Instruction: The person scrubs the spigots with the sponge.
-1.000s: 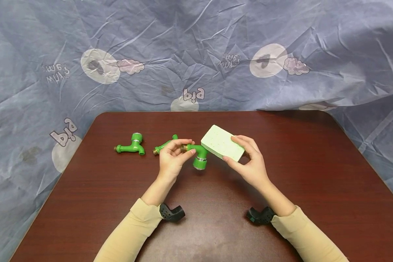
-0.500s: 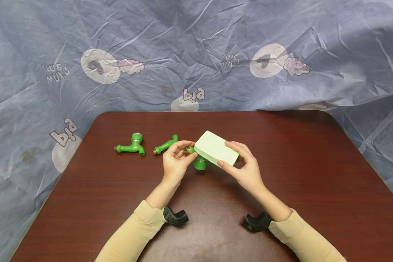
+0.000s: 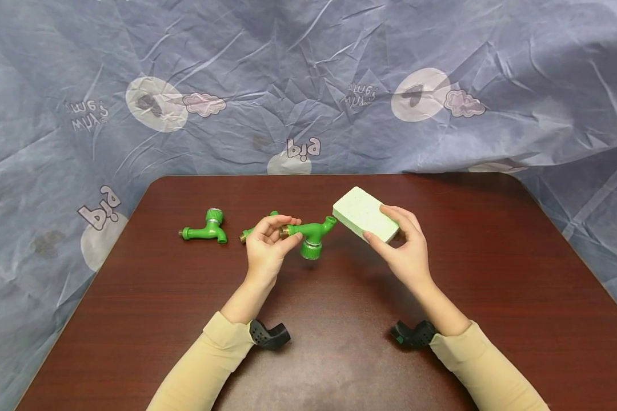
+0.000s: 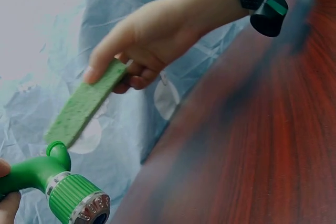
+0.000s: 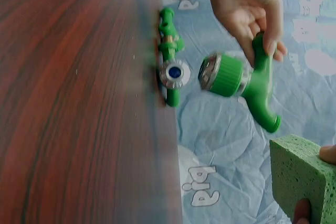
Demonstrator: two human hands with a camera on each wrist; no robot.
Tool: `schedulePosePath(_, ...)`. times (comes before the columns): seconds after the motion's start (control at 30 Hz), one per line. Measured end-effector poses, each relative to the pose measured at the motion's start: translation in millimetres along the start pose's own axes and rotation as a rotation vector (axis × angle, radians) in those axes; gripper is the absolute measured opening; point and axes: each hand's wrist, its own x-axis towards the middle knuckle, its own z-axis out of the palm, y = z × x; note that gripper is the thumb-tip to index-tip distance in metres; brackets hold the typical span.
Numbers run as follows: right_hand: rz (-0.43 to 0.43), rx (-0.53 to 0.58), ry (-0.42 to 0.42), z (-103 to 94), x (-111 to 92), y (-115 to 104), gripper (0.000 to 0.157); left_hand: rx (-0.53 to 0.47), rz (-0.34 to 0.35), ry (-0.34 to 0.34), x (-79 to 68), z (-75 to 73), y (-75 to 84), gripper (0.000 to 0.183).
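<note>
My left hand pinches a green tap by its brass-threaded end, thumb on the near side. The tap's ribbed knob points down and its spout tips up to the right, above the table. In the right wrist view the tap shows its silver-rimmed knob. My right hand grips a pale green sponge at its right end, thumb below and fingers on top. A small gap parts sponge and spout in the head view. The left wrist view shows the sponge edge-on, its lower end overlapping the spout.
Two more green taps lie on the dark red-brown table: one tap at the left, and another tap mostly hidden behind my left hand. A wrinkled blue-grey printed sheet hangs behind the table.
The sponge moved left over the tap's spout half a second ago, then drew back up and to the right, uncovering the spout. My left hand shifted right, then back left, still with the tap.
</note>
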Motion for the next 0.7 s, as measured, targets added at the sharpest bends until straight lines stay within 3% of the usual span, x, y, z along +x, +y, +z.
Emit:
schedulePosePath(0.2,0.084,0.042,-0.053,-4.6,3.6,5.2,0.05,-0.028,0.011,0.014,2.3,-0.6,5.6,0.039)
schedulePosePath(0.33,0.117,-0.029,-0.118,-4.9,3.4,4.1,0.049,-0.035,0.023,0.032,2.2,0.2,6.5,0.035)
schedulePosePath(0.47,0.122,-0.07,-0.187,-2.4,1.7,1.6,0.049,-0.033,0.021,0.048,1.4,0.2,5.4,0.035)
schedulePosePath(0.6,0.106,-0.026,-0.281,-0.8,0.1,-0.1,0.05,-0.024,0.036,0.057,1.6,-0.6,4.3,0.034)
schedulePosePath(0.7,0.092,-0.017,-0.304,-1.9,0.0,0.2,0.049,-0.026,0.053,0.072,2.4,-1.4,3.8,0.033)
